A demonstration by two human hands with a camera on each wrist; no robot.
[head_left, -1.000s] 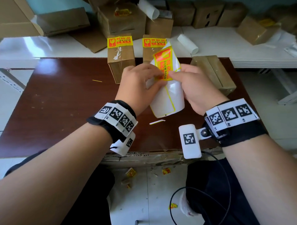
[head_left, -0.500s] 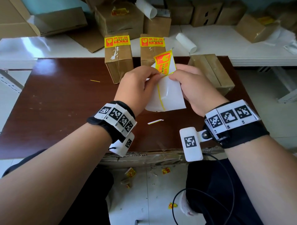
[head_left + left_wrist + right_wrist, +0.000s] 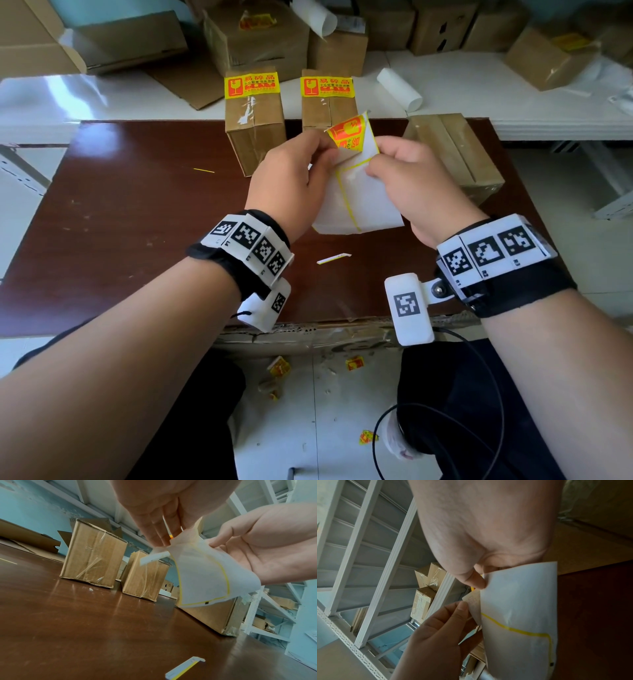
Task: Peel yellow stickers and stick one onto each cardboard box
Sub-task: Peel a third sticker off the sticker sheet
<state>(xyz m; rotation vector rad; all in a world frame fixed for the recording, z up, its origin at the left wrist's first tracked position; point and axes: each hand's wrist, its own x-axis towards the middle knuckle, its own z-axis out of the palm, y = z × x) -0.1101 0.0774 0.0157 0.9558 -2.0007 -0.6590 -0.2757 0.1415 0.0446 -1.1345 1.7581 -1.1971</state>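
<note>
Above the brown table (image 3: 137, 219) I hold a white backing sheet (image 3: 359, 205) with both hands. My left hand (image 3: 323, 150) pinches the free corner of a yellow and red sticker (image 3: 349, 132), which curls up off the sheet's top. My right hand (image 3: 375, 166) pinches the sheet just below it. In the right wrist view my thumb (image 3: 471, 580) presses on the sheet (image 3: 518, 615). Two upright cardboard boxes (image 3: 255, 130) (image 3: 327, 102) carry yellow stickers on top. A third box (image 3: 452, 154) at the right lies flat with no sticker showing.
A narrow white and yellow strip (image 3: 334, 258) lies on the table near me. A white table (image 3: 479, 89) behind holds several more boxes, flat cardboard and a paper roll (image 3: 399, 89). Sticker scraps litter the floor (image 3: 281, 366) and a black cable (image 3: 438, 428) hangs by my leg.
The sticker has come further off the backing sheet, and only its top part shows between my fingers. Both hands and the sheet have sunk a little towards the table.
</note>
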